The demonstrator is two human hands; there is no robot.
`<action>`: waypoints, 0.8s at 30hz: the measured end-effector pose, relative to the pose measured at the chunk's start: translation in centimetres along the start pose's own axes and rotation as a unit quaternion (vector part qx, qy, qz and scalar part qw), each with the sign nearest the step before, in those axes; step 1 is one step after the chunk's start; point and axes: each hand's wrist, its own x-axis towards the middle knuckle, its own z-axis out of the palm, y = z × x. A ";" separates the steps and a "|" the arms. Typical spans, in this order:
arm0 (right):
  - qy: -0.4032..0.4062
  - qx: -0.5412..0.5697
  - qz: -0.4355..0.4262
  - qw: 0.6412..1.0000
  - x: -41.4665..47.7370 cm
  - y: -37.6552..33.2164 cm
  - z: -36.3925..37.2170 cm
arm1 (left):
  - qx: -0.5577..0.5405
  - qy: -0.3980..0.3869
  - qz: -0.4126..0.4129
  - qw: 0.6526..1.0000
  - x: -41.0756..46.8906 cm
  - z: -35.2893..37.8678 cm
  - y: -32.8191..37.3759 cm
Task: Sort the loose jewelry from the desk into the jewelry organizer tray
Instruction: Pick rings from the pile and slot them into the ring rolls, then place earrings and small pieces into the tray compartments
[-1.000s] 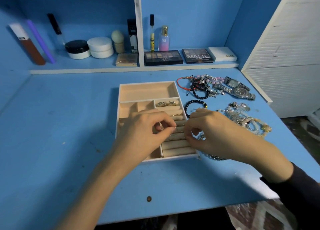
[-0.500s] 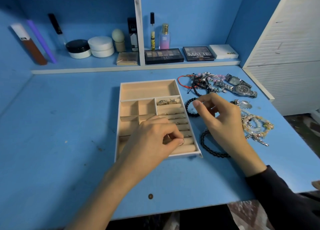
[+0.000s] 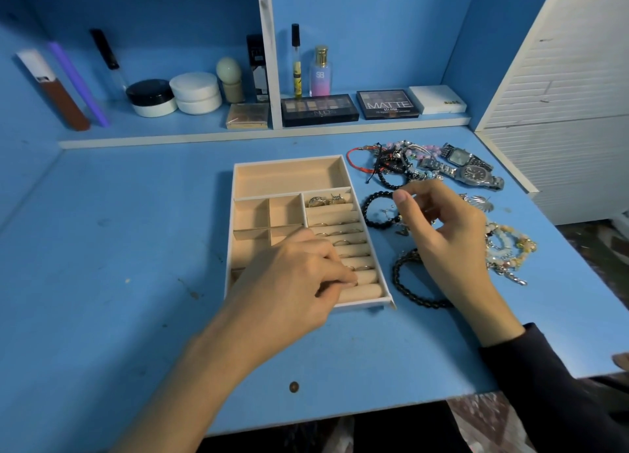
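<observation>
— Beige jewelry organizer tray [image 3: 289, 180] lies in the middle of the desk [image 3: 119, 234], with rings [image 3: 327, 200] slotted in its rolls. Where is the loose jewelry?
— Just right of it: a black bead bracelet [image 3: 367, 210], watches [image 3: 471, 170], pastel bracelets [image 3: 510, 248].
— And the hands?
— The left hand [image 3: 292, 282] curls onto the lowest rolls, fingertips pressed there; whether it pinches a ring cannot be told. The right hand [image 3: 442, 231] hovers over the bracelet, fingers loosely bent, any hold unclear
</observation>
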 end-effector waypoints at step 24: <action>-0.003 0.039 0.079 0.996 1.6 0.3 -2.1 | -0.003 -0.115 -0.066 0.991 1.3 -1.4 0.7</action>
